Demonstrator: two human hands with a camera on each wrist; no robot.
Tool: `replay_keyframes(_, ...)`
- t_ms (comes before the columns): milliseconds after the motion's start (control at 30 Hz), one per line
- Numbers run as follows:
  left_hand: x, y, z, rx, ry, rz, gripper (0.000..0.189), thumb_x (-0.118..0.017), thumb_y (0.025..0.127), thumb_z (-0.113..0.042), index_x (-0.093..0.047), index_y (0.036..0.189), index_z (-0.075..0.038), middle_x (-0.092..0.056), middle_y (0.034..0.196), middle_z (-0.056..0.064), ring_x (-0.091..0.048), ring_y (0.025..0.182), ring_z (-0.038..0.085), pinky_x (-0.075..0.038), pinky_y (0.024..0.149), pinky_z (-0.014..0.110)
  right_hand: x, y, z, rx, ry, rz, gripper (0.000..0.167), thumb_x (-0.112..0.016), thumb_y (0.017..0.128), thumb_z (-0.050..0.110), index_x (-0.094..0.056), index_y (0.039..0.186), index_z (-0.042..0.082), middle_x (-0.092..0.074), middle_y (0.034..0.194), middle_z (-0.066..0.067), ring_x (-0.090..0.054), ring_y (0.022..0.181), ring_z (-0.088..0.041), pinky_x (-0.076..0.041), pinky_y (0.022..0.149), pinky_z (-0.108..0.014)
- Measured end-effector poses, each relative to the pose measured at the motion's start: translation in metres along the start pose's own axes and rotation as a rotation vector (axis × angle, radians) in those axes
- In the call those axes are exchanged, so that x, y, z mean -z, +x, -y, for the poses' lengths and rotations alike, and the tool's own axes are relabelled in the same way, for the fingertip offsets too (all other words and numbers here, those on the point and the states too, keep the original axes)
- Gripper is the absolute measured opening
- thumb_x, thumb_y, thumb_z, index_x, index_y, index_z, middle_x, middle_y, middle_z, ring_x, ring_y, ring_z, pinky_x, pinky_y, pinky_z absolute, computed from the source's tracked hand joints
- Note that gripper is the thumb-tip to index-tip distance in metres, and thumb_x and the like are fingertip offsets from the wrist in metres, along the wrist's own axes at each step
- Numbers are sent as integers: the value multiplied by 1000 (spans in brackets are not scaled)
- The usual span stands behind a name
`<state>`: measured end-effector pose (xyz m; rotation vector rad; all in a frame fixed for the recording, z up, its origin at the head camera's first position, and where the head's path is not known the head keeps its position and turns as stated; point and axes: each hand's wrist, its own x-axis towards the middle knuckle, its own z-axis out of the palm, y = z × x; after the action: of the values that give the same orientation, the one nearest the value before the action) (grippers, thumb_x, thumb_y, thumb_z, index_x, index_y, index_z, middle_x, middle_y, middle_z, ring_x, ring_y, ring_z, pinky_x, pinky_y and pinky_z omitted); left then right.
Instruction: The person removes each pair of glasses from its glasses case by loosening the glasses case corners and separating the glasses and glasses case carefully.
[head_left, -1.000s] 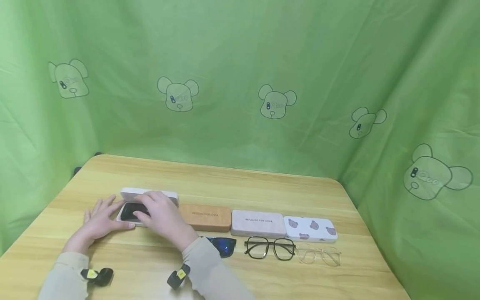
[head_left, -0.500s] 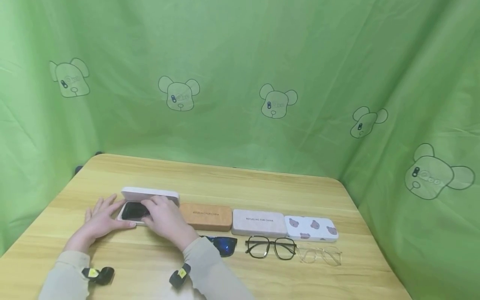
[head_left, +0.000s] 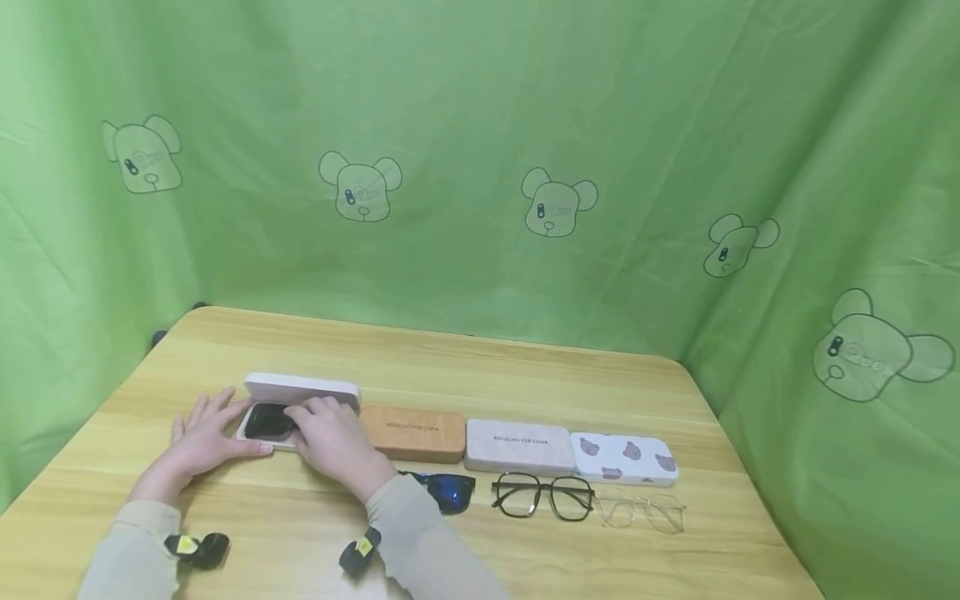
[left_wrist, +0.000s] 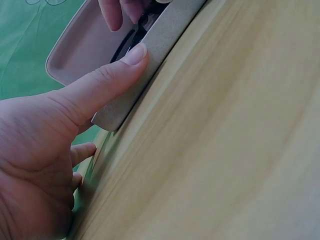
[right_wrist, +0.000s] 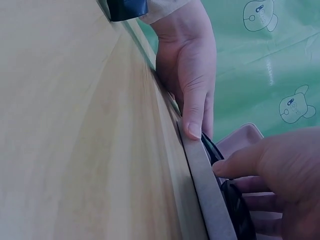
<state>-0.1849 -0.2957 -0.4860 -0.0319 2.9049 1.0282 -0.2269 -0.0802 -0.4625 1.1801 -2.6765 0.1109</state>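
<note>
An opened pale glasses case (head_left: 302,388) stands at the left of the table with its lid raised at the back. Dark sunglasses (head_left: 267,422) lie inside it, partly covered by fingers. My left hand (head_left: 202,437) holds the case's left end, thumb on the front wall (left_wrist: 167,32) and other fingers spread around the side. From the right, my right hand (head_left: 333,437) reaches into the case. In the right wrist view, its thumb and fingers (right_wrist: 255,192) pinch the black frame of the sunglasses (right_wrist: 237,210) close to the front rim.
Right of the case runs a row: an orange case (head_left: 414,435), a pale grey case (head_left: 519,446) and a white bear-print case (head_left: 626,458). In front lie blue-lensed sunglasses (head_left: 452,493), black-framed glasses (head_left: 543,497) and clear-framed glasses (head_left: 641,510). Green curtains (head_left: 465,275) surround the wooden table (head_left: 600,567).
My right hand's fingers have shifted from over the middle of the sunglasses toward their right side, leaving more of the left lens visible. The left hand has stayed at the case.
</note>
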Motion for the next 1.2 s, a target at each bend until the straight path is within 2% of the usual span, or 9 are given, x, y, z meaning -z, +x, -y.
replay_keyframes(300, 1, 1, 2, 1, -23, 4, 101, -77, 75, -49, -30, 148, 3, -3, 157, 35, 10, 139, 64, 15, 101, 81, 0, 1, 0, -5, -19, 23, 35, -57, 97, 32, -58, 132, 33, -63, 127, 14, -58, 111, -7, -48, 87, -21)
replay_keyframes(667, 0, 0, 2, -2, -17, 4, 100, -77, 75, -49, -31, 148, 2, -3, 156, 36, 9, 138, 64, 15, 101, 81, -1, 0, 0, 5, -3, 0, 35, -60, 96, 30, -59, 130, 35, -64, 123, 13, -59, 107, -7, -47, 80, -20)
replay_keyframes(967, 1, 1, 0, -4, -7, 5, 102, -77, 75, -50, -30, 148, 3, -3, 157, 35, 8, 138, 65, 15, 101, 81, 3, -1, 0, 19, 19, -31, 36, -63, 93, 28, -60, 129, 33, -65, 122, 11, -59, 107, -9, -46, 79, -20)
replay_keyframes(1200, 0, 0, 1, -9, -5, 7, 102, -77, 75, -49, -30, 147, 5, -4, 156, 37, 8, 138, 65, 15, 101, 81, 10, -3, 1, 29, 24, -50, 38, -65, 92, 28, -59, 130, 31, -64, 123, 9, -59, 109, -9, -48, 83, -20)
